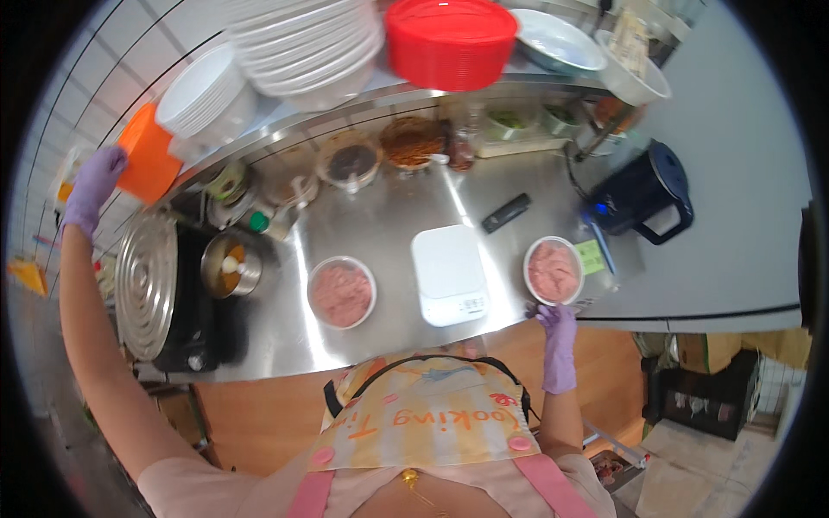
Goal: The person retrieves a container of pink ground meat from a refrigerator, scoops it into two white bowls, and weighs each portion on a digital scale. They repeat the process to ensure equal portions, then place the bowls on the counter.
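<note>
My left hand [103,171], in a purple glove, is raised at the far left, its fingers against an orange plastic container or lid stack [147,155] at the shelf's end. My right hand [558,324], gloved alike, rests at the counter's front edge, fingertips at the near rim of a white tub of pink minced meat [554,270]. Another round tub of minced meat [342,292] stands left of centre. Between the tubs lies a white digital kitchen scale [449,275], with nothing on it. A black elongated object [507,213] lies behind the scale.
An electric kettle [638,191] stands at right. A large lidded pot [147,285] and a small steel pot [230,265] are at left. White bowls [304,52] and red lids [451,45] stack on the shelf [401,97], above seasoning bowls [350,162].
</note>
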Demonstrator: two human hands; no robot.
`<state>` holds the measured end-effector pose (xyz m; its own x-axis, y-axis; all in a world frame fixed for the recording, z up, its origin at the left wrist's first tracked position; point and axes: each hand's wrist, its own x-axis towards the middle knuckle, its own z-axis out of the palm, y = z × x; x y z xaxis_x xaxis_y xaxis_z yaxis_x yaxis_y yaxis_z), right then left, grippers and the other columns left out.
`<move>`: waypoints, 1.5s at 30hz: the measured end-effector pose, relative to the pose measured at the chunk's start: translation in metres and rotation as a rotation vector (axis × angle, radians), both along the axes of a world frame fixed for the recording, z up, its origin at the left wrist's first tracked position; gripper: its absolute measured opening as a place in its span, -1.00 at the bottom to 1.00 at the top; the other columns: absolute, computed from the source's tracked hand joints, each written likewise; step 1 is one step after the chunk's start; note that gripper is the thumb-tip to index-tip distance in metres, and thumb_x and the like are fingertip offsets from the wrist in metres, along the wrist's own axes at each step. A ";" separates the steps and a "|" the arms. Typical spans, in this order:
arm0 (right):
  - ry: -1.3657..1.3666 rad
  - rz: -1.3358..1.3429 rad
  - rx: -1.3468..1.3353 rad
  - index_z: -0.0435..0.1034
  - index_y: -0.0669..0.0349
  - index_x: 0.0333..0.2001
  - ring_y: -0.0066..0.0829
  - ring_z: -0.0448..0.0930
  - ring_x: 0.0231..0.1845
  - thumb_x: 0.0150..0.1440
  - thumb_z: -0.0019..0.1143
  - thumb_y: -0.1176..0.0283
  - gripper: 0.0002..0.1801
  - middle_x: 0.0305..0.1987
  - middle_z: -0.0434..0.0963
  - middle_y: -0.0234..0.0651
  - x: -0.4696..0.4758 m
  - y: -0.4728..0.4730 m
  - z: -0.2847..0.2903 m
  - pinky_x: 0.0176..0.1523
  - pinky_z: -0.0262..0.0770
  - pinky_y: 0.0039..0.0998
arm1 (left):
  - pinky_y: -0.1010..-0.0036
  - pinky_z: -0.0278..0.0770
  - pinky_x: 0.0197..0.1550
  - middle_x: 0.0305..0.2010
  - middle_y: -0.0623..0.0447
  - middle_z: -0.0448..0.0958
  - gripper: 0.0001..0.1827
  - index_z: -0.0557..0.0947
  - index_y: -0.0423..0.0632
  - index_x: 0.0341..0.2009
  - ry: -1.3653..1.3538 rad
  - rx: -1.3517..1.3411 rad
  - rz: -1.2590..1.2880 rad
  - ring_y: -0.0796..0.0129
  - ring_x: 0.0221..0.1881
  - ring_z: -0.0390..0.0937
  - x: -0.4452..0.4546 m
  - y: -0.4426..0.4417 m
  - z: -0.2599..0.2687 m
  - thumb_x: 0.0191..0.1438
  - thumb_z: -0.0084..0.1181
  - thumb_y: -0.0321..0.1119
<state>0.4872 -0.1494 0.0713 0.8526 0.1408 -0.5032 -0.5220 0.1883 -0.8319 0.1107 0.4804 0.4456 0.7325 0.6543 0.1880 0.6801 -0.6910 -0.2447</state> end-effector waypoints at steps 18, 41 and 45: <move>-0.031 0.131 0.009 0.35 0.24 -0.15 -0.67 0.16 -0.62 0.14 -0.15 0.26 -0.69 -0.61 0.17 -0.57 -0.067 0.025 0.005 -0.51 0.12 -0.59 | 0.22 0.40 -0.34 -0.42 0.00 0.45 -0.85 0.39 -0.01 -0.34 0.004 0.598 0.038 0.07 -0.38 0.44 0.010 -0.049 0.002 0.07 -0.08 -0.24; 0.504 1.334 0.505 -0.08 0.30 0.25 -0.16 0.07 0.31 0.14 -0.47 -0.15 -0.19 0.30 0.02 -0.02 -0.124 0.113 0.063 0.32 -0.07 -0.17 | 0.42 0.43 -0.45 -0.52 0.08 0.39 -0.91 0.47 0.04 -0.42 0.116 -0.252 -0.097 0.29 -0.44 0.45 -0.080 -0.329 -0.338 -0.10 0.01 -0.34; 0.689 1.043 0.692 -0.24 0.23 0.29 -0.06 -0.07 0.35 0.10 -0.49 -0.21 -0.11 0.36 -0.19 -0.01 -0.131 0.126 0.087 0.33 -0.18 -0.03 | 0.37 0.43 -0.30 -0.29 0.05 0.48 -0.87 0.50 -0.04 -0.29 -0.360 -0.683 0.100 0.27 -0.26 0.46 -0.069 -0.334 -0.323 0.03 -0.03 -0.37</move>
